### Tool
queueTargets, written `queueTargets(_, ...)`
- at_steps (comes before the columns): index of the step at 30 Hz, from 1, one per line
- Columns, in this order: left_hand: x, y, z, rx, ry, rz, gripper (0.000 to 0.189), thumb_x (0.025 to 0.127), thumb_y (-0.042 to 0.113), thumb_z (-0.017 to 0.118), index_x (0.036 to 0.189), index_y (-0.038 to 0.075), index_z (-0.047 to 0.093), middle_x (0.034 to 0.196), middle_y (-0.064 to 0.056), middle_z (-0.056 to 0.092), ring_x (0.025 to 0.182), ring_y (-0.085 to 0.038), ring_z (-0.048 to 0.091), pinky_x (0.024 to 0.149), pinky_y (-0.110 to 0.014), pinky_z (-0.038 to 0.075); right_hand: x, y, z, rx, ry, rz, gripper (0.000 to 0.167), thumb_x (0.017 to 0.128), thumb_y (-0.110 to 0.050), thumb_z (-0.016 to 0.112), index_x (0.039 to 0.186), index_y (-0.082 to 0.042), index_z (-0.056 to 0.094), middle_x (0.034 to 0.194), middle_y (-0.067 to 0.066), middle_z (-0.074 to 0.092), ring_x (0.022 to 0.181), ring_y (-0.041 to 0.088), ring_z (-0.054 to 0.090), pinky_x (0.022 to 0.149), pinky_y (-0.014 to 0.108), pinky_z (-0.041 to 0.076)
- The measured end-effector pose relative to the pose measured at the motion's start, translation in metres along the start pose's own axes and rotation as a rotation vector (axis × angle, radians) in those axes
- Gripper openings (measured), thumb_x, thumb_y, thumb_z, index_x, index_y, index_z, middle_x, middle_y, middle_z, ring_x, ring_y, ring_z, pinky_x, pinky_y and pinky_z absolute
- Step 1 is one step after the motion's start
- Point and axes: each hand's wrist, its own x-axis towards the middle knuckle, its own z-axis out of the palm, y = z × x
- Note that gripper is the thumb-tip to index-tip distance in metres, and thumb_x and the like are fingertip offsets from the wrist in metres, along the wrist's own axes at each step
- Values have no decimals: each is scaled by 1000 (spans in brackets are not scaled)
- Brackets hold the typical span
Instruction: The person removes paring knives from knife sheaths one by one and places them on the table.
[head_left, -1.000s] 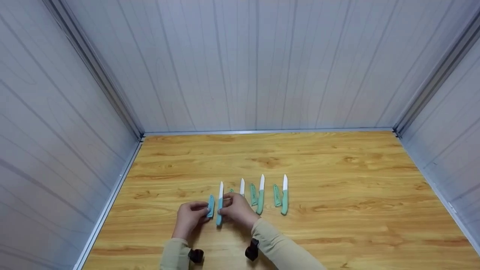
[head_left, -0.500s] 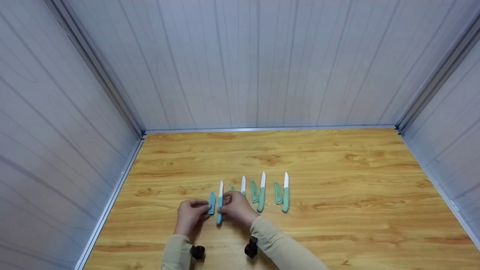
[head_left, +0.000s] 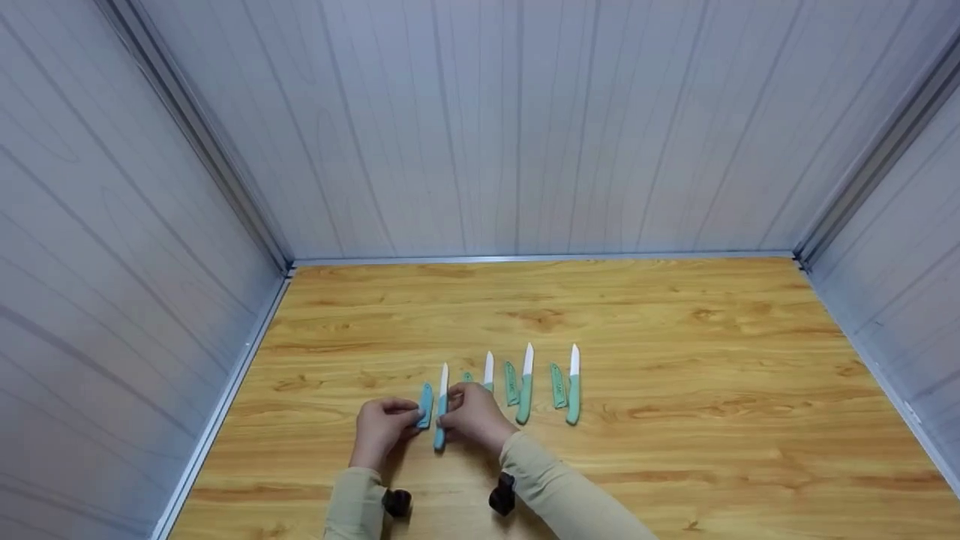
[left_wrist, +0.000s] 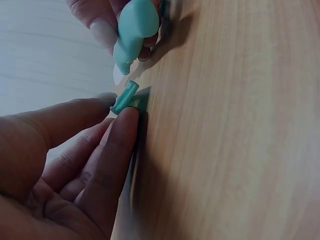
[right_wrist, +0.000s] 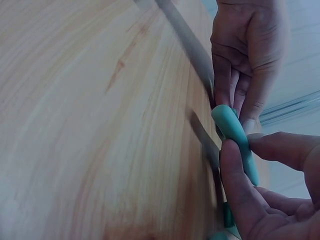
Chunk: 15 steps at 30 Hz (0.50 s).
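Note:
My left hand point(head_left: 381, 429) pinches a blue knife sheath point(head_left: 426, 405) between thumb and fingers, just over the table. In the left wrist view the sheath's open end point(left_wrist: 125, 97) faces the camera. My right hand point(head_left: 476, 416) pinches the blue handle of a small knife point(head_left: 440, 424), its white blade pointing toward the back wall. Knife and sheath stand side by side, a narrow gap apart. The right wrist view shows thumb and finger on either side of the handle point(right_wrist: 235, 132). Behind my right hand, a green-handled knife point(head_left: 488, 367) and a sheath point(head_left: 467, 377) are partly hidden.
Farther right lie two green knives, one point(head_left: 526, 386) beside its green sheath point(head_left: 511, 382), the other point(head_left: 574, 386) beside another green sheath point(head_left: 559, 385). All rest on the wood-grain table point(head_left: 712, 420). Pale panel walls point(head_left: 525, 135) enclose the back and sides.
Both hands keep their grips on the sheath and the knife. The sheath has tilted slightly; the whole head view has shifted a little.

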Motion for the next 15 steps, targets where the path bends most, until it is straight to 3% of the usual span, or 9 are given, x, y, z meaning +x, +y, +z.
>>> queueTargets(8, 1, -2, -1, -4, -7, -22, 17, 82, 0, 73, 95, -9, 68, 83, -13, 68, 74, -20, 67, 66, -31, 57, 0, 2, 2, 132, 15, 37, 44, 76, 8, 70, 116, 12, 53, 87, 14, 63, 67, 20, 65, 60, 36, 57)
queueTargets(15, 2, -1, -2, -13, -9, -48, 17, 81, -1, 73, 95, -9, 68, 82, -12, 68, 74, -20, 67, 66, -31, 57, 0, 1, 1, 97, 28, 28, 44, 75, 6, 71, 115, 13, 54, 87, 13, 63, 69, 19, 64, 60, 33, 57)
